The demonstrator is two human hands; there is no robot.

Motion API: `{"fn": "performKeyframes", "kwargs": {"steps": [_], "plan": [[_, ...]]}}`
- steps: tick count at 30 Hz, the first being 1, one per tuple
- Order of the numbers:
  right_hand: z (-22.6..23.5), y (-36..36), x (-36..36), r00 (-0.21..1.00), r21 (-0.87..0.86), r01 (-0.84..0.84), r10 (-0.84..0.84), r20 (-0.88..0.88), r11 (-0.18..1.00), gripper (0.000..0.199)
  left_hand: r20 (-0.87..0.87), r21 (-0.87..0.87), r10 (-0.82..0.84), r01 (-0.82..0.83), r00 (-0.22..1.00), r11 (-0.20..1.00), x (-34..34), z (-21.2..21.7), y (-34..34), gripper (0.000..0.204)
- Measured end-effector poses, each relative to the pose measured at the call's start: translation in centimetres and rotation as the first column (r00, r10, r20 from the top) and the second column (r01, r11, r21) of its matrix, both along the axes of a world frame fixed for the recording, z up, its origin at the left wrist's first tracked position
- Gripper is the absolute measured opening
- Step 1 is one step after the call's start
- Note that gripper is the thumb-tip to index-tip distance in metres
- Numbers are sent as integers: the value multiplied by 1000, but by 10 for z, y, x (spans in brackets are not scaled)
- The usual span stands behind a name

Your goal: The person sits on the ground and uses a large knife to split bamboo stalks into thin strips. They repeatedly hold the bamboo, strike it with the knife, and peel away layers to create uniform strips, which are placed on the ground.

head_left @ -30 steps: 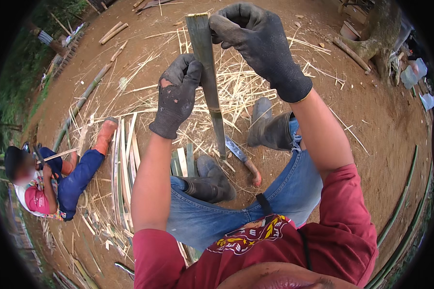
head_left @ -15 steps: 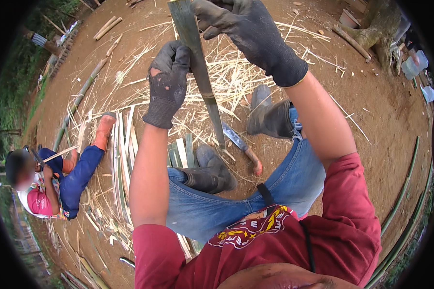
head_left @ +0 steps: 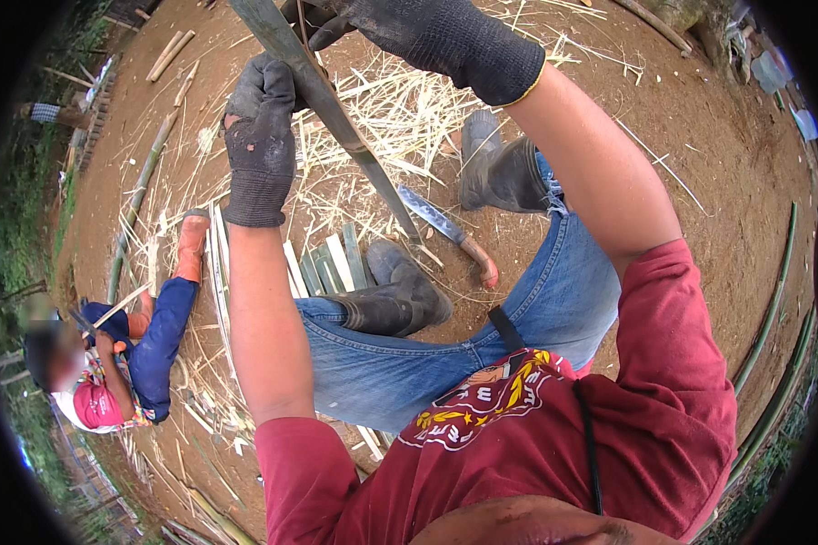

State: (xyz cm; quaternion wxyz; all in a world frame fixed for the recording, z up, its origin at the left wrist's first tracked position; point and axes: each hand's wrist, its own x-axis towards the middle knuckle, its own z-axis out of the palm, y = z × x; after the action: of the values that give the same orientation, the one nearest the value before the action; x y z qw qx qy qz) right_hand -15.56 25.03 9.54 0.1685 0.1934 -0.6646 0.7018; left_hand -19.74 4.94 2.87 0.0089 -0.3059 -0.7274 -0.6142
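Observation:
A long green bamboo slat slants from the top edge down toward the ground between my boots. My left hand, in a worn dark glove with holes, is closed around the slat's left edge. On the other side, my right hand, also gloved, has its fingers closed at the slat's upper part, where a thin brown edge stands slightly apart from it. The slat's top end lies outside the picture. Beside its lower end, a machete with a wooden handle rests on the dirt.
Pale bamboo shavings cover the ground ahead. Cut slats lie beside my left boot. At the left sits a co-worker holding a strip. Bamboo poles lie along the right, another pole at far left.
Both hands have shifted left and upward in the picture with the bamboo slat, which now slants more. My right fingers have gone further behind the slat's edge.

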Motion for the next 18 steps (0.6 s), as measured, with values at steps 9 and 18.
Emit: {"fn": "performKeyframes", "kwargs": {"steps": [9,18], "plan": [[-5,6,-11,980,-76,-183,189,68,980,25,65,57,-76,72,995,996,2,0,-1,43],[5,9,-2,968,-35,-164,167,187,986,25,102,125,-20,7,995,992,8,4,6,39]]}}
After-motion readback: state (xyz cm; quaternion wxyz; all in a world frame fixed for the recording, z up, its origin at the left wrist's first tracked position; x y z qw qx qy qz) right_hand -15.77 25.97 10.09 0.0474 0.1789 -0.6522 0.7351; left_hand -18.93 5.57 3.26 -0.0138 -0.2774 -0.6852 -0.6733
